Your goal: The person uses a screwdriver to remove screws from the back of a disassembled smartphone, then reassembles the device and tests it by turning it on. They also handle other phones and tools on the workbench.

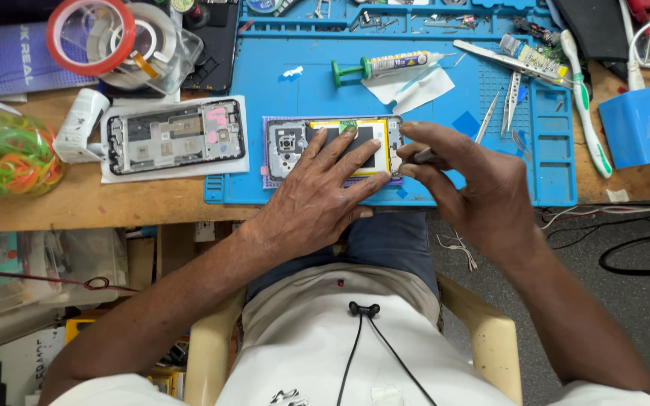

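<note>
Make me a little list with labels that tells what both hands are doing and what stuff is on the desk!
Left hand: fingers spread flat on the opened phone
Right hand: pinches a thin dark tool at the phone's right end
Phone rests on: blue work mat
Left of mat: second opened phone on white sheet
On mat: glue syringe, tweezers
Far left: rubber bands, tape roll

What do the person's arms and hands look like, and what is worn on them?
Both arms are bare from the short white sleeves down. The left hand and the right hand wear no gloves, and no ring, watch or bracelet is visible. The fingernails are short. A thin black cable hangs down the white shirt between the arms.
</note>
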Action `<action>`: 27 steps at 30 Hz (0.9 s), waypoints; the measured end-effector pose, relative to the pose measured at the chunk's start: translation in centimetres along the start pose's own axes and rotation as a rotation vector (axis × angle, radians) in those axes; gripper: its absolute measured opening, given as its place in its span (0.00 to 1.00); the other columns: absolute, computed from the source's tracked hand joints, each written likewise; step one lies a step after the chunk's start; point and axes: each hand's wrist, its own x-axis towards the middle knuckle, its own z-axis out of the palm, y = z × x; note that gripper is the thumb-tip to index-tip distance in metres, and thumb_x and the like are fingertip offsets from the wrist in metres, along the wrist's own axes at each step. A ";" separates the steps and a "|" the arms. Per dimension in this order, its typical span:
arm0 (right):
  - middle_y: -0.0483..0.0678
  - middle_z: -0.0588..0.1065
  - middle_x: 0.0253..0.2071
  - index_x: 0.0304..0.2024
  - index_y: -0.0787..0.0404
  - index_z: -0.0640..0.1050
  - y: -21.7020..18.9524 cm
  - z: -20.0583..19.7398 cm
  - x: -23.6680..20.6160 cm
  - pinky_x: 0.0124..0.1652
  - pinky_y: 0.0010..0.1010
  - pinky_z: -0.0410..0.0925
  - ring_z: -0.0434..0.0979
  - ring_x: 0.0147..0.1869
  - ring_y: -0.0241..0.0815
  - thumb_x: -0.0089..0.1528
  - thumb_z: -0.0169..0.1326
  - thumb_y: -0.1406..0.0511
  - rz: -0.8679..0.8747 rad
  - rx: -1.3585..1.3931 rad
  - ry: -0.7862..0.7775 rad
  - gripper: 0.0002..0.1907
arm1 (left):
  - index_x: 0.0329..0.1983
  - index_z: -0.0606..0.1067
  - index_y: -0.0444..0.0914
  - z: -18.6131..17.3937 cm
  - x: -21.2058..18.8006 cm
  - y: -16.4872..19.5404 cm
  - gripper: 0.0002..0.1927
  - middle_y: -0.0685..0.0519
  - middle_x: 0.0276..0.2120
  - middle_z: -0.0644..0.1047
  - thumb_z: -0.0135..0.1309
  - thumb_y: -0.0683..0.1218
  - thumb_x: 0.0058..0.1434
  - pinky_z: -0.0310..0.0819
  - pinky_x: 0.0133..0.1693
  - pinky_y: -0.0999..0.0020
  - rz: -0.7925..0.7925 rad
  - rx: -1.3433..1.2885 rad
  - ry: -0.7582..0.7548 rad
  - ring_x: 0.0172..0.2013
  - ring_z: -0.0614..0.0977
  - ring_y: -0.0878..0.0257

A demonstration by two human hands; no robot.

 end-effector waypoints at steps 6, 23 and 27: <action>0.52 0.81 0.48 0.54 0.52 0.71 0.3 -1.4 -0.4 0.48 0.34 0.78 0.85 0.49 0.42 0.69 0.62 0.71 0.024 -0.012 0.190 0.16 | 0.65 0.71 0.46 -0.7 -0.2 0.5 0.31 0.42 0.67 0.66 0.64 0.50 0.58 0.50 0.69 0.37 0.013 -0.053 -0.016 0.69 0.63 0.41; 0.54 0.74 0.64 0.61 0.59 0.75 2.6 0.4 2.6 0.62 0.44 0.68 0.73 0.67 0.54 0.57 0.60 0.54 -0.291 -0.460 -0.275 0.31 | 0.67 0.67 0.35 -6.5 -5.9 -6.8 0.39 0.43 0.63 0.72 0.64 0.58 0.58 0.55 0.68 0.46 -0.147 0.124 0.021 0.68 0.66 0.47; 0.54 0.74 0.63 0.63 0.59 0.74 3.0 1.7 3.4 0.59 0.45 0.70 0.74 0.65 0.56 0.57 0.60 0.52 -0.309 -0.499 -0.391 0.34 | 0.64 0.71 0.34 -7.0 -5.7 -7.3 0.31 0.43 0.61 0.74 0.55 0.60 0.67 0.61 0.65 0.47 -0.053 0.197 0.035 0.64 0.71 0.47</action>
